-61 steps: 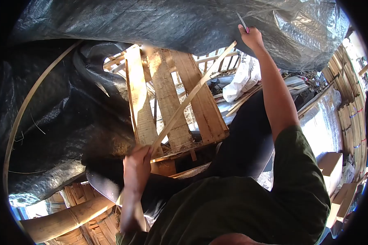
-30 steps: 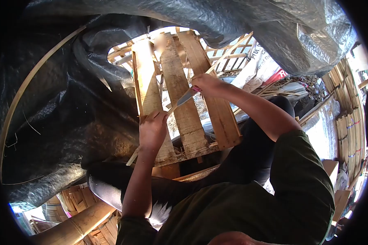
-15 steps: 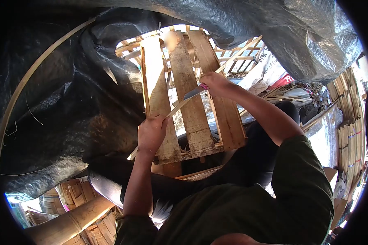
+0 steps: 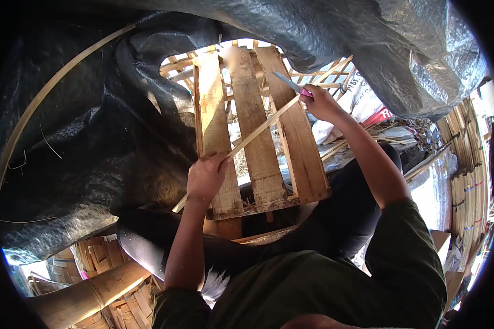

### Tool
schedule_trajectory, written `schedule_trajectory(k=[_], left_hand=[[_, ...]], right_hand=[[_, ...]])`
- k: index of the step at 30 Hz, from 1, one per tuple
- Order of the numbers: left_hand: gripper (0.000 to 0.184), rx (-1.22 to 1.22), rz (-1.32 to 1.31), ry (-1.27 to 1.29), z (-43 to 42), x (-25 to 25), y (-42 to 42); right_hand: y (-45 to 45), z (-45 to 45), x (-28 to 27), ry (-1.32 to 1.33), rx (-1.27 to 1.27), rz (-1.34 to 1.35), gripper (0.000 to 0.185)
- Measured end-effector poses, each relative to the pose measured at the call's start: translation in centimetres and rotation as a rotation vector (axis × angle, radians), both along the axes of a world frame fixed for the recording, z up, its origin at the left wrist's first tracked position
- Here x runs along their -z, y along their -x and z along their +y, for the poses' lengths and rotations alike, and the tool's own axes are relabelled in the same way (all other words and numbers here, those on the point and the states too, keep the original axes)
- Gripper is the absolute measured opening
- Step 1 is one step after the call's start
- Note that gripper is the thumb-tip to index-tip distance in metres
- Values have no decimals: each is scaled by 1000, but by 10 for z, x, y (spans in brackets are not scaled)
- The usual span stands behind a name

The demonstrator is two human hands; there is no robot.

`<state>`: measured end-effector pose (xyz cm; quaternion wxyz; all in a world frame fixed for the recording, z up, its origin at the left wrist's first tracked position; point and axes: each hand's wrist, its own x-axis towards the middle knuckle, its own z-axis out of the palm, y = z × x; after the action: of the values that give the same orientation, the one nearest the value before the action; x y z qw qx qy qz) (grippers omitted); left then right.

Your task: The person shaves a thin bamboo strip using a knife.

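Observation:
A long, pale strip, apparently bamboo (image 4: 263, 126), runs slantwise across the wooden slats. My left hand (image 4: 207, 176) is closed around its lower part, and a short end sticks out below the wrist. In my right hand (image 4: 319, 102) is a knife (image 4: 288, 82) with a pink handle; its blade points up and to the left, lifted off the strip. The strip's upper part reaches my right hand, but whether those fingers also touch it is hidden. Under both hands stands a slatted wooden bench (image 4: 266, 164) made of worn planks.
Black plastic sheeting (image 4: 93, 159) hangs on the left and overhead, with a bent strip (image 4: 44, 90) against it. A printed sack (image 4: 362, 98) lies at the right. Bundled strips (image 4: 466, 203) stand far right; a thick bamboo pole (image 4: 93, 296) lies lower left.
My right hand has moved up and to the right along the strip. The knife blade, earlier lying along the strip and pointing down-left, now points up-left. My left hand stays nearly in place.

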<state>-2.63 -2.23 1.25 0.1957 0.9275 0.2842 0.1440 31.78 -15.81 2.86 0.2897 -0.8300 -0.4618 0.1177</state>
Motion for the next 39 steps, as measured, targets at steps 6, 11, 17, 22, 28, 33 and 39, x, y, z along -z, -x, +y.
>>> schedule_trajectory(k=[6, 11, 17, 22, 28, 33, 39], left_hand=[[20, 43, -83, -66, 8, 5, 1], [17, 55, -161, -11, 9, 19, 1], [14, 47, -137, 48, 13, 20, 1], [13, 58, -142, 70, 13, 20, -1], [13, 78, -120, 10, 11, 17, -2], [13, 172, -126, -241, 14, 9, -3], [11, 105, -99, 20, 11, 13, -3]], right_hand=[[-9, -3, 28, 95, 233, 86, 32], [-26, 18, 64, 120, 369, 41, 42], [-22, 27, 70, 272, 354, 124, 47], [-18, 26, 65, 287, 319, 63, 47], [1, 22, 57, 241, 277, 129, 44], [-1, 24, 41, 338, 258, 266, 47], [25, 29, 64, 140, 119, -102, 43]])
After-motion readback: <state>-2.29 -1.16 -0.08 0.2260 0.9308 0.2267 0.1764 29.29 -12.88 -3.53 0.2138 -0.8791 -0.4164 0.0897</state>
